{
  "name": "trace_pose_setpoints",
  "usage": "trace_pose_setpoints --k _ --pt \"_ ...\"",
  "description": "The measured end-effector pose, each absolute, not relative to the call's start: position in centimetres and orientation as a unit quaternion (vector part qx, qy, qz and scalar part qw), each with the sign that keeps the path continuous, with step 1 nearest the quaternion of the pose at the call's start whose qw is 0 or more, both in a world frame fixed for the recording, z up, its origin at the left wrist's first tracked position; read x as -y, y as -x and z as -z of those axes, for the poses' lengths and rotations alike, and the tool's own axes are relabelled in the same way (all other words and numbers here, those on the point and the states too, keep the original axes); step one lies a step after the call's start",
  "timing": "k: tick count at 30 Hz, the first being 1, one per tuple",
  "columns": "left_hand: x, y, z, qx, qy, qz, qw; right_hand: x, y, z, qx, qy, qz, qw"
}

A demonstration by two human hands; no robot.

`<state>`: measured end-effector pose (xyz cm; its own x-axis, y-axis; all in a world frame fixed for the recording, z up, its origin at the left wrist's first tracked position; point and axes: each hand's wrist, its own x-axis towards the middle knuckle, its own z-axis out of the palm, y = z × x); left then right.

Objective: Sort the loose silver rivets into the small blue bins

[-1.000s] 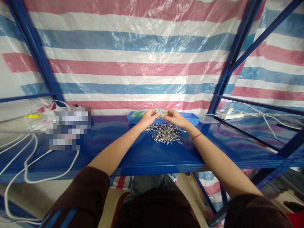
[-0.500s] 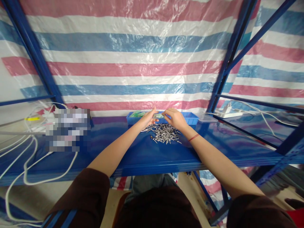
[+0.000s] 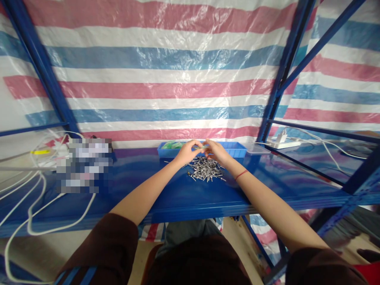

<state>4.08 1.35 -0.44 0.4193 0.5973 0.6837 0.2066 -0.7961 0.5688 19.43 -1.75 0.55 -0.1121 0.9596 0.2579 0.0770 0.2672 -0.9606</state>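
Note:
My left hand (image 3: 189,152) and my right hand (image 3: 217,152) meet above the near side of a blue plastic tray (image 3: 237,151). Fingers of both are closed on a small clear plastic bag (image 3: 204,147) with a greenish tint, mostly covered by the fingers. Whether anything is inside it, I cannot tell. Just below the hands, a loose pile of silver blind rivets (image 3: 207,170) lies on the blue bench. Green-and-clear plastic bags (image 3: 172,145) fill the left part of the tray.
A flat clear plastic lid or box (image 3: 257,149) lies right of the tray. White power strips (image 3: 284,142) with cables stand at the right. More white cables (image 3: 44,190) loop over the bench at left, beside a blurred-out object (image 3: 84,166). Blue posts (image 3: 274,95) frame the striped sheet behind.
Both hands have drawn closer together around the small bag, and my left fingers have closed from a more spread pose. The view has tilted up slightly.

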Motion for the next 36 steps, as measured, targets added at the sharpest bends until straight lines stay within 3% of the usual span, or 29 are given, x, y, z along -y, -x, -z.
trace_pose_setpoints --k 4,10,14,19,23,27,32,36 --pt "-0.5 -4.1 0.2 -0.280 -0.835 -0.454 0.136 1.4 -19.5 -0.2 0.588 0.423 -0.413 0.552" --pt "-1.2 -3.9 0.4 -0.284 -0.825 -0.447 0.198 0.4 -19.9 0.3 0.678 0.383 -0.297 0.553" --pt "-3.6 -2.4 -0.3 -0.321 -0.776 -0.515 0.173 0.6 -19.5 0.2 0.680 0.381 -0.293 0.554" --pt "-7.2 3.5 -0.9 -0.482 -0.650 -0.579 0.101 0.9 -19.6 0.0 0.661 0.390 -0.262 0.586" --pt "-8.4 7.6 0.4 -0.574 -0.681 -0.449 0.074 0.7 -19.7 0.3 0.672 0.392 -0.255 0.574" --pt "-8.3 8.0 1.7 -0.588 -0.702 -0.395 0.065 0.4 -19.6 0.8 0.683 0.393 -0.254 0.560" --pt "-7.8 6.7 1.7 -0.558 -0.771 -0.308 -0.025 0.1 -19.6 1.1 0.692 0.399 -0.248 0.547" --pt "-7.0 6.3 1.3 -0.526 -0.807 -0.267 -0.031 0.1 -19.6 1.1 0.697 0.401 -0.244 0.542"
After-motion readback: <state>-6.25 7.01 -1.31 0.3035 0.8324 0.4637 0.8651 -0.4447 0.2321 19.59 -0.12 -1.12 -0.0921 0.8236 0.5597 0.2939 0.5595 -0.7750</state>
